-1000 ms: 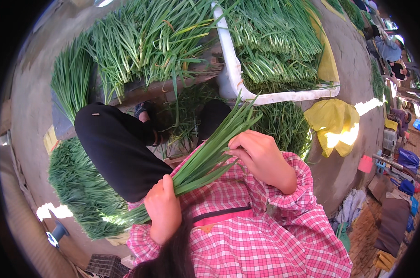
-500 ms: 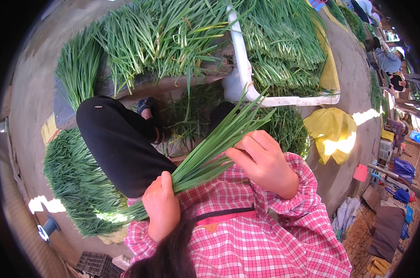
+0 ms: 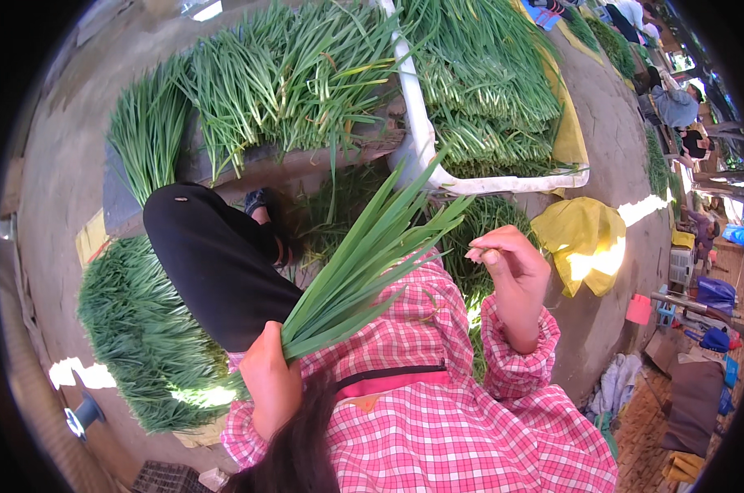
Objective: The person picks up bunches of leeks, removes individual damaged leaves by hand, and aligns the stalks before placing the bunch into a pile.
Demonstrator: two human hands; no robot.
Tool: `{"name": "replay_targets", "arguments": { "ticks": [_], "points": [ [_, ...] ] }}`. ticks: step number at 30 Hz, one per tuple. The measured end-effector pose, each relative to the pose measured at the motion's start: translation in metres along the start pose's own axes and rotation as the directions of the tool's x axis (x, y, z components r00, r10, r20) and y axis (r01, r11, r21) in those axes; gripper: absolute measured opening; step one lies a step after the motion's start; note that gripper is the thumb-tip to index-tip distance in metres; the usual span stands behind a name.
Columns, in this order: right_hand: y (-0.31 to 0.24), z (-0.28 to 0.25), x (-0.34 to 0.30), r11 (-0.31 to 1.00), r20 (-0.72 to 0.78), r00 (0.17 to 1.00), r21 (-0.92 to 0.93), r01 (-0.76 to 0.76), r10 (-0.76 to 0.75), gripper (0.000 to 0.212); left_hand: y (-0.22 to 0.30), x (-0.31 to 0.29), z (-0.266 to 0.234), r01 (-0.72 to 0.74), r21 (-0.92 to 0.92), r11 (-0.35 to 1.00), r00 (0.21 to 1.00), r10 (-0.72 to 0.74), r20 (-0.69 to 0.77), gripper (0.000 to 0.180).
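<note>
My left hand is closed around a bunch of garlic chives across my lap. Its long green leaves fan out toward the upper right. My right hand is raised to the right, apart from the bunch, with thumb and fingers pinched together. Whatever sits between those fingertips is too small to make out. Beyond my knees, a thick row of chives lies on a dark low board, stem ends toward me. More chives are stacked beside it, along a white plastic frame.
A large heap of chives lies left of my leg. Loose green leaves litter the floor between my feet. A crumpled yellow sack rests on the right. Farther off are a pink container, a grey cloth and other people.
My right hand has pulled away from the leaves, moving right and turning with its fingertips pinched. My left hand has shifted slightly down and left, still gripping the bunch.
</note>
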State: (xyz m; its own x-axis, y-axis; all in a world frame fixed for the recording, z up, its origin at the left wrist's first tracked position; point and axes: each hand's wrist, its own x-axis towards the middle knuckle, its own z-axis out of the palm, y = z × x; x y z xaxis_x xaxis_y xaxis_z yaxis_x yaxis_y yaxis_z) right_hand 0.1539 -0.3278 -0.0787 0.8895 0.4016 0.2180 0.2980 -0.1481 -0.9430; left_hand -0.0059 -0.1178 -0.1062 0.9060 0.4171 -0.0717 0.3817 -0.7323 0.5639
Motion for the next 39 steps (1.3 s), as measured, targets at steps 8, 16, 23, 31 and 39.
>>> {"name": "replay_targets", "arguments": {
  "ticks": [8,16,23,31,39],
  "points": [
    [-0.002,0.023,-0.011,0.996,0.044,0.999,0.087,0.005,-0.009,0.021,-0.008,-0.003,-0.013,0.097,-0.234,0.967,0.979,-0.051,0.198,0.019],
    [-0.029,0.031,-0.015,0.879,-0.102,0.923,-0.36,0.314,-0.371,0.027,-0.001,0.0,-0.027,0.187,-0.357,0.915,0.944,-0.067,0.323,0.023],
    [-0.044,0.034,-0.002,0.813,0.084,0.916,-0.433,0.388,-0.392,0.025,0.003,-0.001,-0.033,0.179,-0.393,0.902,0.927,-0.021,0.375,0.024],
    [-0.044,0.039,-0.003,0.834,0.132,0.917,-0.383,0.396,-0.375,0.027,0.003,-0.005,-0.035,0.141,-0.383,0.913,0.921,0.021,0.389,0.03],
    [-0.042,0.044,-0.002,0.912,0.142,0.963,-0.314,0.264,-0.229,0.03,0.004,-0.003,-0.039,0.198,-0.406,0.892,0.882,0.019,0.471,0.041]
  ]
}}
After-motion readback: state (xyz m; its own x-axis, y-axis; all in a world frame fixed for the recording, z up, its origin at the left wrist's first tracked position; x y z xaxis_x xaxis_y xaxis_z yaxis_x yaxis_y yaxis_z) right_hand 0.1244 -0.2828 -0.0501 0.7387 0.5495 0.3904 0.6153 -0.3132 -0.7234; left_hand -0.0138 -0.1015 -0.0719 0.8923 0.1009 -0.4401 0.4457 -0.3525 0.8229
